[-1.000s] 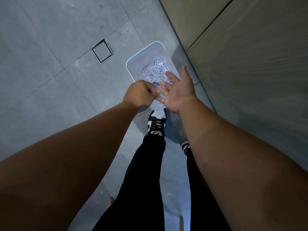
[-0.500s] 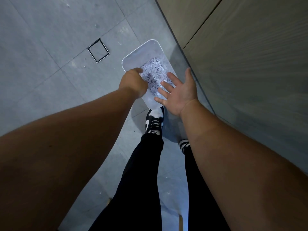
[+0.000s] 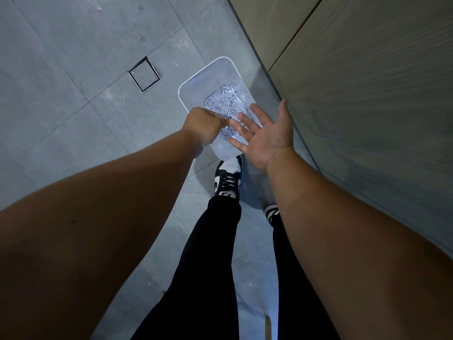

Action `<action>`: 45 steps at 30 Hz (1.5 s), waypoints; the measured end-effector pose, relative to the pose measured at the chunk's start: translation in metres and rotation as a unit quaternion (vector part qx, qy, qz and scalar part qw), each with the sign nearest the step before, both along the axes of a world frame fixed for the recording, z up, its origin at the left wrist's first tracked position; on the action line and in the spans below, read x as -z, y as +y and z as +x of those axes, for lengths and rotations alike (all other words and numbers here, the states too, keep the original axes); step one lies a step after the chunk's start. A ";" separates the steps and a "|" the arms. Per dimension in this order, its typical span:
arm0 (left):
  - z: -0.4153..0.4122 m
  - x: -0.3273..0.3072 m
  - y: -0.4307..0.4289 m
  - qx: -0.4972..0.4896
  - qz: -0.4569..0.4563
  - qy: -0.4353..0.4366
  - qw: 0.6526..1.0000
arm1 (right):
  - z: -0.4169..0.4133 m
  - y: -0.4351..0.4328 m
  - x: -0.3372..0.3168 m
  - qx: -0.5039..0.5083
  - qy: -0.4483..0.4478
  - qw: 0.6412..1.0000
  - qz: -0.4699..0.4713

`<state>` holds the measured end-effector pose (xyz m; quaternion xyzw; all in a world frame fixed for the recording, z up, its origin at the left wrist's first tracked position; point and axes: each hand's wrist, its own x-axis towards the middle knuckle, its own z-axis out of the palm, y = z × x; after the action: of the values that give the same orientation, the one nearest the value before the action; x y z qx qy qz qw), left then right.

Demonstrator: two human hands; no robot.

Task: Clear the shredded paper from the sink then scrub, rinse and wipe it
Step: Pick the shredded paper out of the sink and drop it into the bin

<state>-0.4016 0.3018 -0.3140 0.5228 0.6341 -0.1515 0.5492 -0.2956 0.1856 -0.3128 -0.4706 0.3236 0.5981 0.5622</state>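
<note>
The person stands over a white bin on the grey tiled floor, and both hands are held out above its near end. The shredded paper lies in a heap inside the bin, towards the side next to the wood-panelled cabinet front; the sink itself is out of view.

The right hand is spread flat, palm up, fingers fanned and holding nothing; no shreds show on the palm. The left hand is curled with its back to the camera, fingertips bunched and pointing at the right hand's fingers, which they seem to touch. Whether it pinches any scraps I cannot tell.

The bin's long axis runs away from the person, angled a little to the left, with its near end just ahead of the black and white shoe. The paper heap sits directly under the 2 sets of fingertips, so anything brushed off should fall straight in. Both hands are about equally near the heap. My judgement is that this is the tail of the clearing step: picking clinging bits off the palm. Scrubbing, rinsing and wiping remain.
</note>
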 end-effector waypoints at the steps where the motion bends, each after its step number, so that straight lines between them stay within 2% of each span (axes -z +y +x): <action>1: 0.000 0.002 0.001 -0.013 0.010 -0.003 1.000 | 0.001 0.000 0.000 -0.003 -0.004 1.000 -0.003; 6: 0.001 0.009 0.004 -0.034 0.065 -0.018 0.997 | 0.003 0.001 -0.001 -0.047 -0.026 0.998 -0.012; 12: 0.004 0.008 0.003 0.095 0.103 -0.031 0.990 | -0.002 0.004 -0.004 -0.098 -0.035 0.995 0.002; 17: 0.006 0.005 0.001 0.209 0.183 -0.008 0.961 | -0.004 0.008 -0.007 -0.135 -0.065 0.989 -0.007; 21: 0.006 0.010 0.005 0.235 0.235 0.018 0.943 | -0.004 0.006 -0.007 -0.181 -0.113 0.977 -0.027; 28: 0.010 0.014 0.013 0.179 0.231 0.044 0.955 | -0.003 -0.001 -0.005 -0.155 -0.123 0.979 -0.043; 30: 0.010 0.013 0.013 0.214 0.229 0.073 0.947 | -0.003 -0.002 -0.004 -0.151 -0.124 0.980 -0.044; 34: 0.009 0.008 0.011 0.305 0.137 0.107 0.936 | -0.003 -0.005 -0.002 -0.146 -0.123 0.981 -0.045; 35: 0.008 0.007 0.011 0.294 0.128 0.103 0.942 | -0.003 -0.006 -0.003 -0.145 -0.121 0.981 -0.046; 40: 0.005 0.007 0.012 0.159 0.201 0.066 0.964 | -0.003 -0.009 -0.004 -0.141 -0.115 0.982 -0.049; 42: 0.003 0.008 0.012 0.115 0.184 0.046 0.975 | -0.004 -0.011 -0.005 -0.137 -0.112 0.983 -0.049; 45: 0.002 0.003 0.010 0.035 0.109 0.001 0.993 | -0.005 -0.013 -0.008 -0.130 -0.112 0.984 -0.049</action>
<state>-0.3997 0.3117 -0.3171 0.6008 0.6288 -0.1011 0.4831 -0.3004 0.1722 -0.3050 -0.5996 0.2236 0.5933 0.4883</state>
